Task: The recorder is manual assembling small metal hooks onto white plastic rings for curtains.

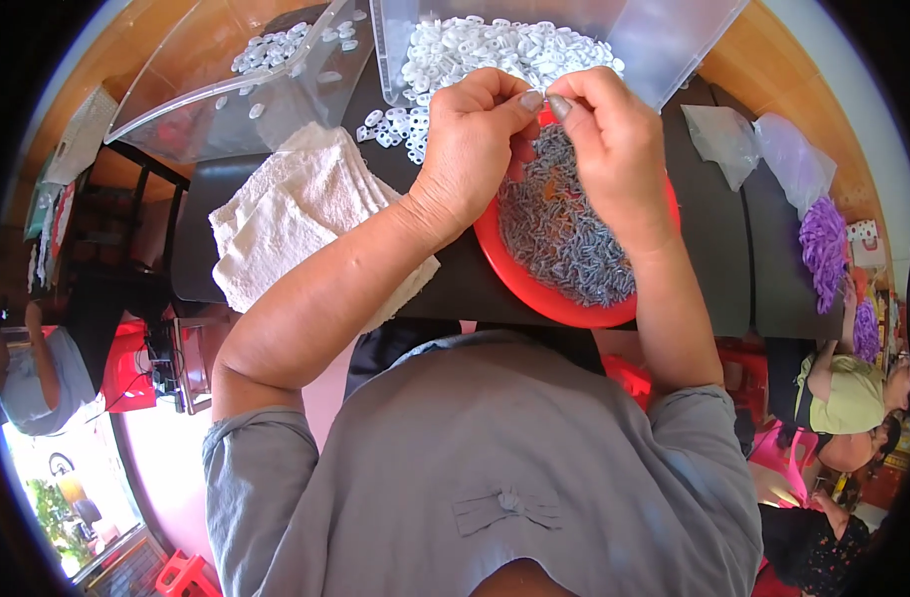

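My left hand (467, 149) and my right hand (614, 139) meet over the far rim of a red basin (514, 286), both closed in a pinch. A small white plastic piece (537, 90) shows between the fingertips, mostly covered by them. What else the right fingertips grip is too small to make out. Small grey spring-like pieces (574, 254) fill the basin, with a few orange bits among them. Just beyond the hands, white oval pieces with holes (495, 48) lie heaped in a clear plastic bin (664, 50). More loose white pieces (400, 129) lie beside my left hand.
A folded cream towel (296, 219) lies left on the dark table (713, 239). Behind it a second clear bin (166, 109) holds some white pieces. Clear plastic bags (723, 144) and a purple stringy bundle (823, 249) lie at the right. Other people sit at both sides.
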### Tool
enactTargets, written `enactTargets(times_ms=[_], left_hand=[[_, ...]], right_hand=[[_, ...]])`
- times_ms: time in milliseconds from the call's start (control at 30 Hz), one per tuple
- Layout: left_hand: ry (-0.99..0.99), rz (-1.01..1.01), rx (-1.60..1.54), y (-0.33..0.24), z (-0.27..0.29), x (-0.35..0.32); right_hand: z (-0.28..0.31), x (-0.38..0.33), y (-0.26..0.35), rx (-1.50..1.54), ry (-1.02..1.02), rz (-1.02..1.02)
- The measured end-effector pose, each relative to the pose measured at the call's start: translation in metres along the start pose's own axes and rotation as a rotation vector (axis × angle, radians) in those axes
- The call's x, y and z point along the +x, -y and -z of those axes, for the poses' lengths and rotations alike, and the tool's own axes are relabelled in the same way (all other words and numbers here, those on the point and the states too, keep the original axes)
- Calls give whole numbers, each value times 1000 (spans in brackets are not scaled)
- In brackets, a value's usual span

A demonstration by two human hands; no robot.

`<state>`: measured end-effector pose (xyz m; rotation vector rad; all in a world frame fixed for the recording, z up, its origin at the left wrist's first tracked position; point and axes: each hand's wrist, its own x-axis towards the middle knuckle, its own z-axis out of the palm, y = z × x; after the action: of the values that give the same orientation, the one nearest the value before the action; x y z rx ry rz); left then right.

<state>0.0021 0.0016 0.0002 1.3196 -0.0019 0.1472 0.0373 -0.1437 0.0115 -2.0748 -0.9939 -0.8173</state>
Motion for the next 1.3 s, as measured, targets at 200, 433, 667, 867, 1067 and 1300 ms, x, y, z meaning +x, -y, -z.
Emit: enactTargets(times_ms=[200,433,667,867,1067,1300], left_hand=[[48,96,-52,6,1,4],[106,121,162,11,11,13],[129,58,297,11,11,17],[71,-45,105,0,8,5],[39,-23,71,-4,1,-3],[12,-45,47,-1,-2,-6]], right_hand=[[41,14,-8,707,135,-621],[55,18,-7,916,276,-690],[44,9,-8,896,237,-683],[22,0,-2,801,98,-668],[22,0,6,756,18,-646],[20,-2,15,701,0,-634]])
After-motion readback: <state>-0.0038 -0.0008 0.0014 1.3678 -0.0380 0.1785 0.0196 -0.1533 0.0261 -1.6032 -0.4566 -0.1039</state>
